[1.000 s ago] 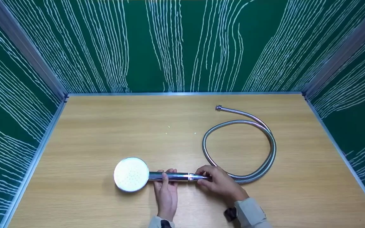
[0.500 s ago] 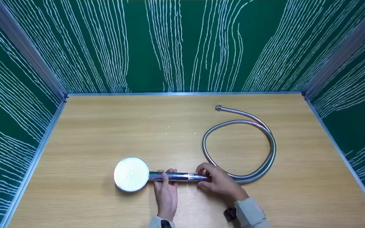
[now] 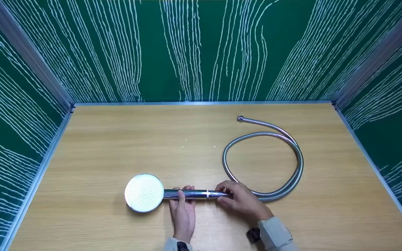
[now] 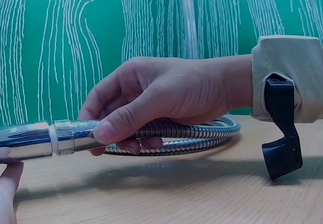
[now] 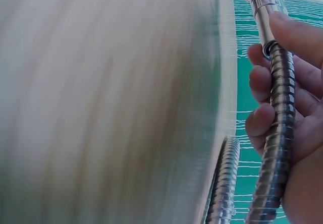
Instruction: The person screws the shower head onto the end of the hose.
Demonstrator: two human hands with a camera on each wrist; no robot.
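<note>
A chrome shower head [image 3: 144,193] with a round white spray face lies to the left in the head view, its handle [image 3: 201,194] pointing right. My left hand [image 3: 183,216] holds that handle from below, thumb across the top. At the handle's right end, my right hand [image 3: 243,202] pinches the chrome connector nut [image 4: 81,135] of a metal shower hose [image 3: 300,157]. In the left wrist view a pale ring shows between handle and nut, which are in line. The hose runs on through the right palm, as the right wrist view [image 5: 282,93] shows.
The hose lies coiled on the wooden table [image 3: 117,139], its free end nut [image 3: 240,118] toward the back. Green panels [image 3: 215,52] with white wavy lines stand behind and at both sides. A few tiny light specks [image 3: 186,139] lie mid-table.
The right hand's fingers lift and open slightly at the nut half a second ago, then close on it again. The left hand and shower head stay nearly in place.
</note>
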